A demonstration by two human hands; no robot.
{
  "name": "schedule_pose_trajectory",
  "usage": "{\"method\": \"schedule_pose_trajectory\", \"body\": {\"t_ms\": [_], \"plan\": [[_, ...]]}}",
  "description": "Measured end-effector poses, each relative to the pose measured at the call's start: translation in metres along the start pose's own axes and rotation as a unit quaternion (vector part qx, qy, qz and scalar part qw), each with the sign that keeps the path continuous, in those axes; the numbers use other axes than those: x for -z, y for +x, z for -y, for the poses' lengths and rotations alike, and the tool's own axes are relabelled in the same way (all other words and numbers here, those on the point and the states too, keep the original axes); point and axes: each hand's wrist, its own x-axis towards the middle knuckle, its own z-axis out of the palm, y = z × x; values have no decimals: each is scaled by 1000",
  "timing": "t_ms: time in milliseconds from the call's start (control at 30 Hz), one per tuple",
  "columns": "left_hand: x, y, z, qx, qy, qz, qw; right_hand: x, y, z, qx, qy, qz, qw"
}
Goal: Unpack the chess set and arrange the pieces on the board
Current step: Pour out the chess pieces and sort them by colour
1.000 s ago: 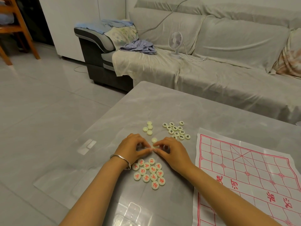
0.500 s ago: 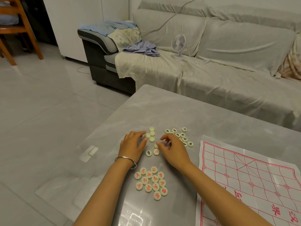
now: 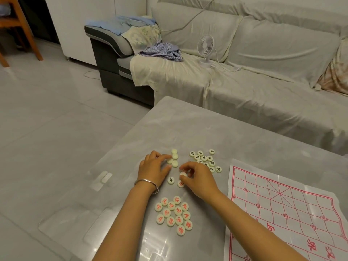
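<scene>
We locate the whole chess set on the grey desk [image 3: 188,127]. The board sheet [image 3: 282,210], white with a red printed grid, lies flat on the right part of the desk. The pieces lie to its left, in separate groups:

- The red-lettered pieces [image 3: 174,213] form a tight cluster nearest the person, between the two forearms, faces up.
- The black-lettered pieces [image 3: 205,159] form a looser cluster farther away, just beyond the right hand, faces up.
- The blank-faced pieces [image 3: 174,157] sit touching one another, left of the black-lettered cluster.
- A lone black piece [image 3: 170,180] and a lone red piece [image 3: 180,184] lie between the hands, the red one against the right thumb.

The left hand [image 3: 153,171], with a silver bracelet [image 3: 146,183] on its wrist, has its fingers extended. Its fingertips [image 3: 166,156] touch the blank-faced pieces. The right hand [image 3: 197,178] has its fingers curled and grips the pinched piece [image 3: 182,174] between thumb and fingers. We cannot tell whether that piece is clear of the desk. The hands are near each other but apart.

Beyond the desk, a covered sofa [image 3: 263,95] carries a small white fan [image 3: 205,48].
</scene>
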Motion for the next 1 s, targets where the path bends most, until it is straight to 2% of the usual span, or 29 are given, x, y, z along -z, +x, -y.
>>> {"method": "schedule_pose_trajectory", "body": {"t_ms": [200, 367, 533, 633, 700, 800, 900, 1000], "plan": [[4, 2, 2, 4, -65, -30, 997, 2, 2, -7, 45, -14, -30, 998], [4, 3, 8, 13, -109, -25, 994, -7, 14, -5, 26, -5, -79, 996], [3, 1, 7, 8, -63, -26, 998, -12, 24, -5, 38, -48, -98, 993], [1, 0, 6, 16, -90, -48, 995, -7, 24, -4, 31, -6, -106, 994], [5, 1, 7, 23, -133, -32, 990, -3, 24, -2, 35, 3, -91, 995], [15, -3, 8, 13, -178, 47, 983, 1, 17, -3, 57, -31, -50, 997], [25, -11, 9, -6, -153, 117, 981, 4, 0, -10, 118, -88, -17, 989], [27, -16, 8, -17, -122, 126, 984, 6, -17, -16, 141, -93, -2, 986]]}}
